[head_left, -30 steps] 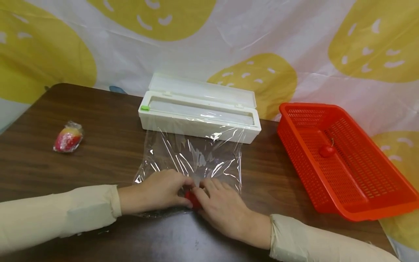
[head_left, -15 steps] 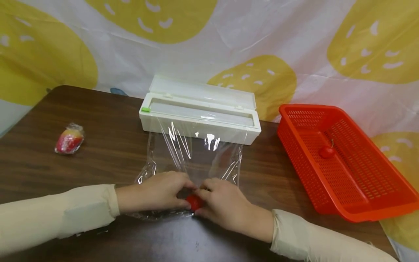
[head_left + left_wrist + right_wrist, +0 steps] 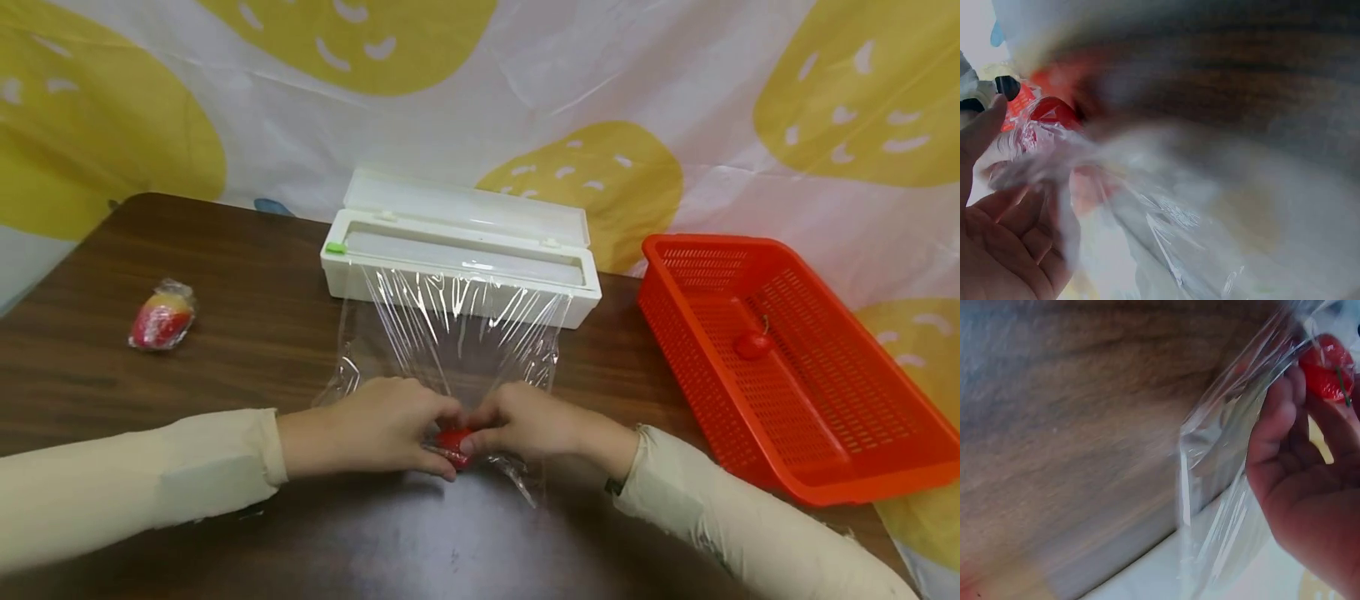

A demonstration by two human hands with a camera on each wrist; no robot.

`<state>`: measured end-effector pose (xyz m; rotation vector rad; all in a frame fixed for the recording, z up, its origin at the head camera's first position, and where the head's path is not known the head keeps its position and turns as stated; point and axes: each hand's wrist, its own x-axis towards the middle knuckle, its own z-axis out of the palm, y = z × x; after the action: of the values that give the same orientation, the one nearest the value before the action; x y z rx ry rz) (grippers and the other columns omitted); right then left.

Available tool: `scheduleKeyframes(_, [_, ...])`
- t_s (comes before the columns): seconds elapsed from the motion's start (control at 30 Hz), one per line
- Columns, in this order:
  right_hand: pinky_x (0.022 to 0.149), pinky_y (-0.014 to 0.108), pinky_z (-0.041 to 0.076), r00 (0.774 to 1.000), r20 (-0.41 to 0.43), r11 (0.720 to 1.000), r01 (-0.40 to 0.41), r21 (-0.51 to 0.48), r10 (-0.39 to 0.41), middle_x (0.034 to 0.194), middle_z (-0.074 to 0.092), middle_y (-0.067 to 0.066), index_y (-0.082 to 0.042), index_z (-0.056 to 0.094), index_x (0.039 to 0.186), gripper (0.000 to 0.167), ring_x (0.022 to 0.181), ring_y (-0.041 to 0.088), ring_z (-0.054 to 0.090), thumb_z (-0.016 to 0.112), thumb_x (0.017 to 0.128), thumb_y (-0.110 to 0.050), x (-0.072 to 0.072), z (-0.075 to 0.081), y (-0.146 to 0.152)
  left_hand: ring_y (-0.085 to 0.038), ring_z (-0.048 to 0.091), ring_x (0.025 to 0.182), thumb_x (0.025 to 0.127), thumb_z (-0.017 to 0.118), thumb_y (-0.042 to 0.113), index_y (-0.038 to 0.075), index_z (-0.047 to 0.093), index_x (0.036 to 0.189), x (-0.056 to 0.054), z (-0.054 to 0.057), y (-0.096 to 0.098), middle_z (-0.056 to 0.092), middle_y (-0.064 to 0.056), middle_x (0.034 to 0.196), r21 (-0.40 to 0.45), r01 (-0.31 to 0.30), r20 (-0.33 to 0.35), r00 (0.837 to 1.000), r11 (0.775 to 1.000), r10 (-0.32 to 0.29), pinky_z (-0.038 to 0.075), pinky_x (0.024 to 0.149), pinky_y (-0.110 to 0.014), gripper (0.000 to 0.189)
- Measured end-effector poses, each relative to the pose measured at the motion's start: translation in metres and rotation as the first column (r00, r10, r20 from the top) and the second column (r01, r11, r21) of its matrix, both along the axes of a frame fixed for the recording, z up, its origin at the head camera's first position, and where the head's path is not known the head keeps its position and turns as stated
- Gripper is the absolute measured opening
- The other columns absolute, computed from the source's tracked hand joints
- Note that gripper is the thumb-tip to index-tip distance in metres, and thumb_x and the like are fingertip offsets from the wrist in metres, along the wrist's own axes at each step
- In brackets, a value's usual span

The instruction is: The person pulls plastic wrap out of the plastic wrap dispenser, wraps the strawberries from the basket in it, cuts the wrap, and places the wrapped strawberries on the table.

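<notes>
A small red cherry (image 3: 454,443) with a green stem lies between both hands, partly covered by clear cling film (image 3: 457,350). My left hand (image 3: 375,427) curls at its left side, with film gathered at the fingers; in the left wrist view the cherry (image 3: 1054,112) shows beyond the film. My right hand (image 3: 536,423) pinches the cherry from the right, thumb on its front. In the right wrist view the cherry (image 3: 1327,369) sits at the fingertips, with film hanging alongside. The film stretches in creases from a white dispenser box (image 3: 457,287), its lid raised.
On the right stands a red perforated basket (image 3: 690,375) with another cherry (image 3: 753,343) inside. A film-wrapped pink and yellow fruit (image 3: 162,317) lies on the left of the dark wooden table (image 3: 247,350). A patterned cloth (image 3: 420,125) hangs behind.
My right hand has moved up and swung level, and the cherry has shifted slightly up and right. The film is now drawn into tight creases, with a loose edge under the right hand.
</notes>
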<state>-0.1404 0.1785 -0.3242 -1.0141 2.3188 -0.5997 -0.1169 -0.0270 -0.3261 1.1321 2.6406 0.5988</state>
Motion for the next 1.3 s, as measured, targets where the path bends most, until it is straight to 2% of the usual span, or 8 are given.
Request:
scheduleKeyframes(0.13, [0.053, 0.017, 0.041, 0.989, 0.149, 1.000, 0.026, 0.000, -0.026, 0.067, 0.062, -0.007, -0.012, 0.075, 0.092, 0.019, 0.052, 0.000, 0.044, 0.061, 0.092, -0.025, -0.009, -0.002, 0.003, -0.009, 0.067, 0.078, 0.074, 0.074, 0.048, 0.026, 0.068, 0.096, -0.007, -0.003, 0.004, 0.073, 0.010, 0.089, 0.008, 0.013, -0.021, 1.000, 1.000, -0.013, 0.053, 0.064, -0.029, 0.032])
scheduleKeyframes(0.27, [0.058, 0.017, 0.041, 0.987, 0.155, 0.999, 0.044, 0.016, -0.046, 0.068, 0.060, -0.008, -0.014, 0.074, 0.093, 0.020, 0.059, 0.000, 0.046, 0.059, 0.093, -0.026, -0.011, -0.002, 0.005, -0.007, 0.068, 0.080, 0.079, 0.073, 0.040, 0.027, 0.072, 0.093, -0.017, -0.004, 0.008, 0.074, 0.012, 0.089, 0.027, 0.017, 0.008, 1.000, 0.999, -0.017, 0.053, 0.067, -0.031, 0.019])
scheduleKeyframes(0.5, [0.071, 0.022, 0.048, 0.972, -0.172, 0.987, 0.158, -0.041, -0.163, 0.086, 0.071, -0.005, -0.015, 0.073, 0.099, 0.021, 0.076, 0.004, 0.059, 0.060, 0.093, -0.030, -0.002, 0.004, 0.007, -0.003, 0.065, 0.077, 0.080, 0.073, 0.037, 0.026, 0.074, 0.086, -0.032, -0.003, 0.011, 0.073, 0.013, 0.083, 0.049, -0.025, 0.188, 0.982, 0.998, 0.015, 0.052, 0.069, -0.026, 0.013])
scheduleKeyframes(0.63, [0.071, 0.024, 0.050, 0.871, -0.442, 0.974, 0.161, -0.157, -0.215, 0.086, 0.068, -0.004, -0.016, 0.071, 0.096, 0.014, 0.078, 0.008, 0.061, 0.066, 0.088, -0.025, 0.008, 0.008, 0.006, 0.000, 0.060, 0.067, 0.080, 0.074, 0.033, 0.022, 0.074, 0.081, -0.038, -0.007, 0.011, 0.072, 0.011, 0.075, 0.092, -0.011, 0.257, 0.966, 0.996, -0.013, 0.050, 0.066, -0.021, 0.012])
scheduleKeyframes(0.87, [0.064, 0.026, 0.044, 0.583, -0.811, 0.980, -0.131, -0.152, -0.048, 0.075, 0.061, -0.007, -0.018, 0.070, 0.084, 0.011, 0.070, 0.011, 0.055, 0.077, 0.077, -0.024, 0.031, 0.003, 0.001, 0.001, 0.062, 0.069, 0.082, 0.072, 0.026, 0.020, 0.076, 0.086, -0.043, -0.006, 0.011, 0.074, 0.009, 0.079, 0.080, 0.002, 0.285, 0.958, 0.997, -0.025, 0.051, 0.067, -0.019, 0.009])
scheduleKeyframes(0.97, [0.062, 0.025, 0.039, 0.526, -0.850, 0.990, -0.114, -0.088, -0.015, 0.075, 0.061, -0.008, -0.020, 0.071, 0.086, 0.014, 0.071, 0.012, 0.055, 0.077, 0.077, -0.028, 0.038, -0.002, 0.000, 0.001, 0.061, 0.069, 0.083, 0.071, 0.029, 0.019, 0.076, 0.086, -0.044, -0.005, 0.011, 0.074, 0.009, 0.079, 0.054, 0.009, 0.284, 0.959, 0.998, -0.024, 0.050, 0.068, -0.020, 0.011])
scheduleKeyframes(1.03, [0.064, 0.026, 0.041, 0.533, -0.846, 0.995, -0.077, -0.060, -0.010, 0.079, 0.063, -0.008, -0.020, 0.071, 0.088, 0.017, 0.074, 0.012, 0.057, 0.077, 0.076, -0.030, 0.039, -0.005, 0.001, 0.000, 0.061, 0.069, 0.083, 0.071, 0.030, 0.019, 0.076, 0.086, -0.046, -0.004, 0.010, 0.074, 0.008, 0.079, 0.036, 0.010, 0.298, 0.954, 0.999, -0.021, 0.050, 0.068, -0.020, 0.013])
scheduleKeyframes(1.3, [0.075, 0.030, 0.052, 0.659, -0.751, 0.999, 0.039, -0.030, -0.049, 0.089, 0.069, -0.009, -0.020, 0.072, 0.095, 0.026, 0.085, 0.011, 0.062, 0.077, 0.076, -0.037, 0.031, -0.010, 0.006, -0.002, 0.059, 0.068, 0.086, 0.068, 0.030, 0.018, 0.076, 0.089, -0.050, -0.002, 0.010, 0.073, 0.007, 0.079, -0.015, 0.031, 0.302, 0.953, 0.999, -0.025, 0.049, 0.068, -0.021, 0.015])
